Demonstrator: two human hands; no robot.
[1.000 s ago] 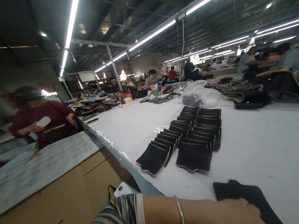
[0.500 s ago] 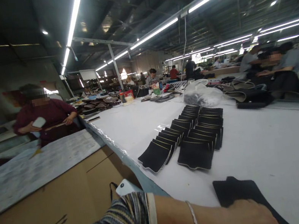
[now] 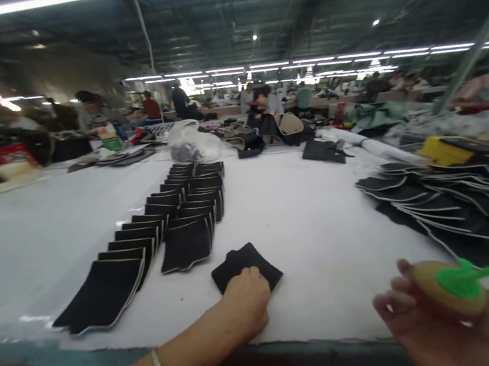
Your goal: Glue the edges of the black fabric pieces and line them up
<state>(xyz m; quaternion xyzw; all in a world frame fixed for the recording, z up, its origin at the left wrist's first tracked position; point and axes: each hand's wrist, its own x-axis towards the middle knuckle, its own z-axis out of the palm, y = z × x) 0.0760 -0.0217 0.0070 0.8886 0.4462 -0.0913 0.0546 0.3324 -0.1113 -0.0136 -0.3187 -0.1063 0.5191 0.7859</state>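
A black flat piece [image 3: 235, 265] with a notched edge lies on the white table in front of me. My left hand [image 3: 248, 299] is on it, fingers curled and pressed together at its surface; their tips are partly hidden. To the right, my right hand [image 3: 444, 324] is wrapped around a squeeze bottle [image 3: 434, 294], amber-coloured with a green nozzle cap. The bottle is tilted above the table's near edge, apart from the black piece. Left of my left hand, similar black pieces [image 3: 102, 290] with pale edges lie overlapped in two rows.
A loose pile of black pieces [image 3: 446, 198] covers the table's right side. Behind the rows sits a clear plastic bag [image 3: 192, 141]. A dark folded piece [image 3: 324, 151] and a white roll [image 3: 375, 147] lie farther back. Several people are at other tables in the background.
My view has swung right. My right hand with the bottle and the pile on the right have come into view. My left hand remains on the black piece.
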